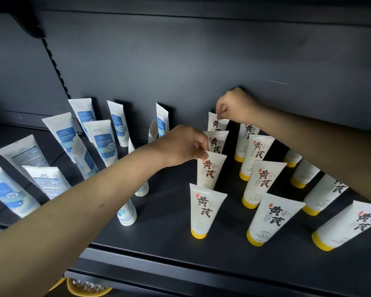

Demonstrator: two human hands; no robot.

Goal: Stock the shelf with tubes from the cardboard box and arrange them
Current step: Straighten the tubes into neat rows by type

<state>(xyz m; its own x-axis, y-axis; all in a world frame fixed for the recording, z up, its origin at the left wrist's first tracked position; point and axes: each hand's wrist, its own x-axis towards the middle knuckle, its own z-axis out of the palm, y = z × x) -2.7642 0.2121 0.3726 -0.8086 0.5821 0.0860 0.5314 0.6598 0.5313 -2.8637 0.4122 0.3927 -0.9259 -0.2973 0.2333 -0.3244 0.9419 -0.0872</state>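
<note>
A: Where are the tubes?
B: Yellow-cap tubes (266, 219) stand cap-down in rows on the shelf (169, 232), right half. Your left hand (184, 146) pinches the top of a mid-row tube (210, 168). Your right hand (236, 108) pinches the top of the back tube (217, 124).
A: Anything else?
B: Blue tubes (103, 142) stand to the left.

A dark grey back panel (201, 61) fills the upper part of the view, matt, with one thin pale scratch (277, 82) towards the right. A black slotted upright (56, 67) runs down its left side, under a black bracket (33, 28). Below the front edge of the shelf (169, 243), a yellow-rimmed round container (88, 289) holds small pale pieces.
</note>
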